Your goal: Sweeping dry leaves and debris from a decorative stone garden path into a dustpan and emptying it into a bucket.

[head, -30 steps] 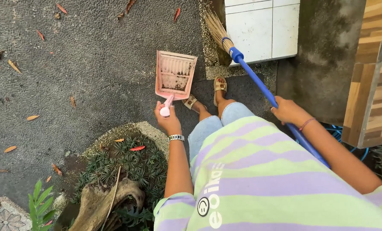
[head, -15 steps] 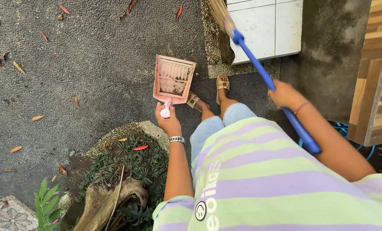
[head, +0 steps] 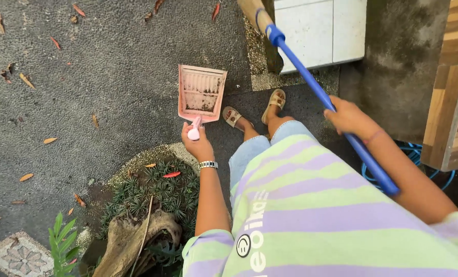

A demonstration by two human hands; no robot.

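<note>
Raised since before, broom [head: 311, 82] bristles leave the picture's top edge.

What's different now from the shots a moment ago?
The broom swung forward, its bristles now nearly out of view at the top, and the right hand rose with it. The feet stepped apart. The left hand keeps its grip on the pink dustpan. Nothing was let go.

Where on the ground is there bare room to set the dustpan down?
Bare paving lies left of the pink dustpan, between the scattered dry leaves and the plant bed. It is crowded by the sandalled feet, broom and white tiled block.
</note>
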